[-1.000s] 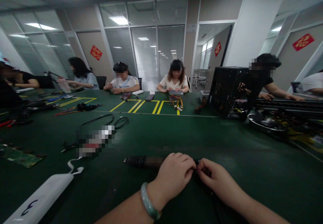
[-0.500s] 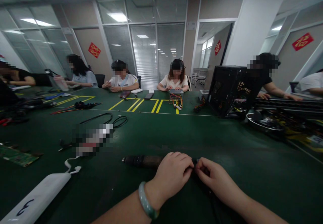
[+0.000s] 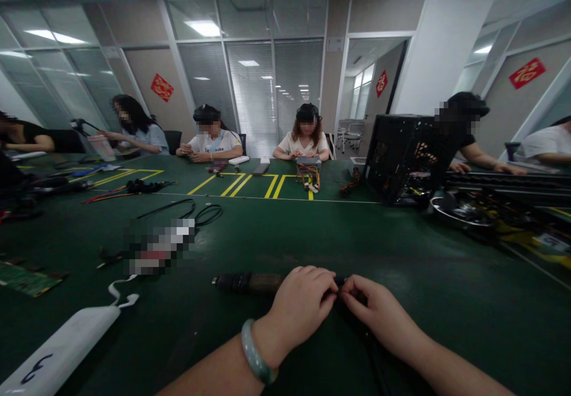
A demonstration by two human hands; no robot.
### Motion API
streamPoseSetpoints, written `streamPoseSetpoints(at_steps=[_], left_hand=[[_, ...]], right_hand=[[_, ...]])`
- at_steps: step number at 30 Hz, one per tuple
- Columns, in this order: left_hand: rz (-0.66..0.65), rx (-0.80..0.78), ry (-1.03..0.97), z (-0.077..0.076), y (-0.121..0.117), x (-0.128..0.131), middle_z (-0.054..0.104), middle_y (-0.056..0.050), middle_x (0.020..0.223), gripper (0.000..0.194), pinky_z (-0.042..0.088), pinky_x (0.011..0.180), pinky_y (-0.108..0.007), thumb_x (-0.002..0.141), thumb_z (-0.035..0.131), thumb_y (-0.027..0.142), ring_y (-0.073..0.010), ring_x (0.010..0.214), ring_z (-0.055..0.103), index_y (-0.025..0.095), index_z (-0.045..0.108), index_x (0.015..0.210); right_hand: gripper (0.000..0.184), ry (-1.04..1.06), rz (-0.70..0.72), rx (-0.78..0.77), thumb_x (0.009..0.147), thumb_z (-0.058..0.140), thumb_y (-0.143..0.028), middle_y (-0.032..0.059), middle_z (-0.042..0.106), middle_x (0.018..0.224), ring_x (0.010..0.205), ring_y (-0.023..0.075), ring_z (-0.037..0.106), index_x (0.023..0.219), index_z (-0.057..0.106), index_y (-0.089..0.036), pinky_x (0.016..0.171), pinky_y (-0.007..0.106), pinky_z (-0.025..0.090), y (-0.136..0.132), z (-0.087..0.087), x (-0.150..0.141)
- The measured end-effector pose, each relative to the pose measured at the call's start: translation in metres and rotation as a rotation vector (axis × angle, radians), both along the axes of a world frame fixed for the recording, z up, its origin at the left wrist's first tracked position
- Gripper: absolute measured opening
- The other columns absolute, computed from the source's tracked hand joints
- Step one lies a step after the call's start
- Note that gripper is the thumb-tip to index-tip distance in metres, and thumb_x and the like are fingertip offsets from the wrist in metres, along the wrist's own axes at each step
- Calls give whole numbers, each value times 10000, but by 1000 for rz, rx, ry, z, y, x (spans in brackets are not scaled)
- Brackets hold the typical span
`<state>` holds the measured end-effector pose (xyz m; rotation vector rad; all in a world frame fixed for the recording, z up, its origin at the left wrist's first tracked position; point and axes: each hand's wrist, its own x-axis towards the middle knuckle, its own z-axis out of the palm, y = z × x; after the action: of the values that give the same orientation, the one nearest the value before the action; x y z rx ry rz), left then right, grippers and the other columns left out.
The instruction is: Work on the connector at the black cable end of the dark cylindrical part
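An electric screwdriver (image 3: pixel 261 283) with a black nose, a metal tip and a brown body lies on the green table, tip pointing left. My left hand (image 3: pixel 301 298), with a jade bangle (image 3: pixel 256 351) at its wrist, is closed over the rear end of the tool. Close beside it, my right hand (image 3: pixel 379 308) pinches the black cord where it meets that end. Fingers of both hands cover the joint between cord and tool. A dark cord (image 3: pixel 371 348) trails down toward me below the right hand.
At the left lie a white power bank (image 3: pixel 62 348) with a strap, a green circuit board (image 3: pixel 29 277) and black cables (image 3: pixel 209 213). A black computer case (image 3: pixel 397 158) stands at the back right, near a metal bowl (image 3: pixel 461 214). Several people (image 3: pixel 307 137) sit around the table.
The whole view has shifted slightly left. Both hands keep nearly the same hold at the rear of the screwdriver, with only a small shift of the fingers.
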<state>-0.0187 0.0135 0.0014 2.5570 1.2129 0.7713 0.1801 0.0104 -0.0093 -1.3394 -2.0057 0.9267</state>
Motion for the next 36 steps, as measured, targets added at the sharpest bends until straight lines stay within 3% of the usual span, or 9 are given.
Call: streamPoseSetpoints(at_steps=[9,16,30,36], left_hand=[[23,1,21,-1,0,1,651,7,1047,161,414,898,-372,845,626,169,-203,998,579,230,577,987],[23,12,21,-1,0,1,627,-8,1123,149,406,914,-377,844,638,179,-210,1035,562,221,567,969],[56,-7,96,9,-3,-1,607,8,848,89,399,762,-330,790,610,152,-195,848,540,208,562,840],[71,6,106,9,-4,-2,596,5,835,105,393,747,-336,767,613,155,-200,829,532,206,547,832]], right_hand=[[110,-6,14,18,903,532,-233,-26,632,764,708,145,584,825,601,-201,629,218,399,3,-7,0],[109,6,14,7,900,533,-232,-26,640,769,711,144,590,828,609,-203,628,214,405,2,-4,1],[101,-3,8,0,881,545,-223,-23,644,752,694,143,595,810,611,-197,613,214,408,-3,-1,-1],[93,-6,24,7,870,544,-200,-28,627,732,675,135,582,793,596,-193,600,208,397,-5,1,-4]])
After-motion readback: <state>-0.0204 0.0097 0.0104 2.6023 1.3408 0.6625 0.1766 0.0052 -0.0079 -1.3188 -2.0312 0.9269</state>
